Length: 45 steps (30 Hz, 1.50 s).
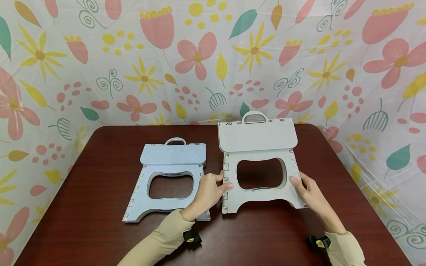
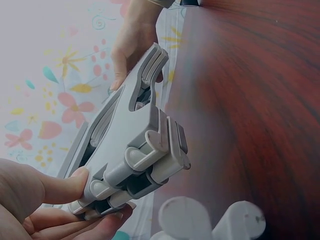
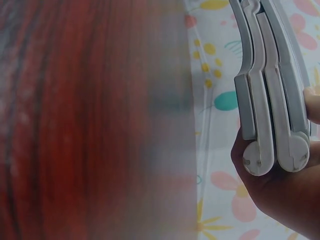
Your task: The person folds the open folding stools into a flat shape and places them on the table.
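Observation:
Both hands hold a white folding step stool point(image 1: 263, 136), folded flat, with its handle pointing to the far side. My left hand point(image 1: 209, 190) pinches its left hinged edge, thumb on the near face and fingers behind. On the opposite edge my right hand point(image 1: 309, 190) grips with the thumb in front. In the left wrist view the folded stool point(image 2: 125, 120) shows its stacked leg panels and round hinges. Its layered side point(image 3: 270, 90) appears edge-on in the right wrist view, fingers curled behind. A light blue folding stool point(image 1: 173, 155), also folded, lies left of it, partly behind my left forearm.
Both stools are over a dark red-brown wooden table point(image 1: 100, 177). A white curtain point(image 1: 213, 92) with a flower print hangs just behind the table's far edge and along its sides. Black straps point(image 1: 192, 237) sit on both wrists. White round stool feet point(image 2: 185, 220) show low in the left wrist view.

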Available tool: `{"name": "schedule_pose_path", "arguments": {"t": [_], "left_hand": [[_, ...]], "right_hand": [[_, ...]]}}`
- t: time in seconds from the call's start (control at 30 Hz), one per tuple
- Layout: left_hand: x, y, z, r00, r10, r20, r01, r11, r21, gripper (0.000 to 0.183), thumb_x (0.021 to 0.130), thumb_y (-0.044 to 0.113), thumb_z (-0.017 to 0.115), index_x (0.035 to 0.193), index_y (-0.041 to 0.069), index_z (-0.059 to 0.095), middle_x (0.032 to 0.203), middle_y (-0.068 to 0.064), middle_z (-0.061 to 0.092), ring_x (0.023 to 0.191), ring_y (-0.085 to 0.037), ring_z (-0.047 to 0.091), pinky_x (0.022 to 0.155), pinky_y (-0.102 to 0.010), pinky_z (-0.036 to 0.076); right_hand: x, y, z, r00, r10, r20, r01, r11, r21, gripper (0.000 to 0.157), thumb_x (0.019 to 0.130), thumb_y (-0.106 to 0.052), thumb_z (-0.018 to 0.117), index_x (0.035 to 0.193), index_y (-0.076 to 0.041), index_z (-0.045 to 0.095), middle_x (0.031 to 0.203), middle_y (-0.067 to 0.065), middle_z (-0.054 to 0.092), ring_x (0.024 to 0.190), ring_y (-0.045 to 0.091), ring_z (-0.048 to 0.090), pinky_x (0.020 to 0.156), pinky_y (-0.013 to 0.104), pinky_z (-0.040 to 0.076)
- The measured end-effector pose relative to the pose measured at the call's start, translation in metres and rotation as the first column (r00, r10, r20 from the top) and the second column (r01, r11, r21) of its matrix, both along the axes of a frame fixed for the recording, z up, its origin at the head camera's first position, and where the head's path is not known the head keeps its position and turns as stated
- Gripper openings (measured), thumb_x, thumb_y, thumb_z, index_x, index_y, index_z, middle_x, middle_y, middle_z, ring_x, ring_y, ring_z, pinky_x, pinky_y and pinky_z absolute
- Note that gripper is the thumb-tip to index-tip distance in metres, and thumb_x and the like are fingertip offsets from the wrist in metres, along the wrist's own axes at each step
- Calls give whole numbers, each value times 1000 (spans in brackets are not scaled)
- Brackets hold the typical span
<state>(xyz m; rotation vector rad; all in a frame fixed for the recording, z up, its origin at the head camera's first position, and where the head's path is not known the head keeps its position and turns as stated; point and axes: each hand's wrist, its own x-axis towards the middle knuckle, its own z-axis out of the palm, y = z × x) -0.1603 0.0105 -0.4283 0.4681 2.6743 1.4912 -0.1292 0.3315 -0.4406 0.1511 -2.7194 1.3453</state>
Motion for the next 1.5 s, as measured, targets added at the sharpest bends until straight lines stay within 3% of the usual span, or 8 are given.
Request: {"name": "schedule_pose_path", "arguments": {"t": [0.53,0.83,1.0,1.33,1.37,1.43,1.5], "left_hand": [[-1,1,-1,1000,4,3,-4,1000,-7,47,78,26,72,114,-1,61,69,-13,65,34,-1,16,37,-16,22],[-1,1,-2,1000,3,20,-3,1000,-15,48,78,26,72,116,-2,60,47,-6,55,33,0,16,35,-14,19],[-2,2,-3,1000,8,24,-7,1000,-27,47,78,27,71,115,-1,61,56,-7,60,34,0,15,36,-16,21],[-3,2,-3,999,-2,38,4,999,-47,48,80,27,70,116,-2,60,59,-10,60,34,-1,14,38,-19,24],[-3,2,-4,1000,0,25,2,999,-53,46,80,27,70,115,-1,61,61,-9,61,34,-1,14,42,-21,34],[-3,2,-4,1000,1,14,-1,998,-62,45,80,28,70,113,-1,62,58,-9,60,34,0,14,63,-31,50],[-3,2,-5,1000,3,3,-3,998,-67,43,80,28,70,112,0,63,57,-8,60,34,1,14,88,-43,47]], "right_hand": [[-1,0,0,1000,4,17,-4,1000,-9,34,97,-17,43,122,6,47,86,-2,57,65,2,57,55,25,48],[-1,-1,1,1000,6,18,-6,1000,-3,34,97,-17,43,122,6,47,87,-1,57,66,1,57,55,24,48],[-2,-1,1,1000,9,27,-9,1000,-7,35,98,-18,43,122,6,47,86,1,57,65,2,57,55,24,48],[-2,-1,0,999,8,36,-8,1000,-3,34,98,-19,42,119,6,48,84,2,58,64,2,57,54,25,48],[-2,-1,0,999,7,38,-7,1000,-2,34,98,-19,42,119,7,48,84,2,58,64,2,57,54,25,48],[-2,-2,0,999,7,40,-7,1000,0,35,98,-19,42,120,7,48,84,2,58,64,2,57,55,25,48],[-2,-2,0,999,8,42,-8,1000,-2,35,98,-20,42,120,7,48,84,2,58,64,2,57,55,25,48]]}}
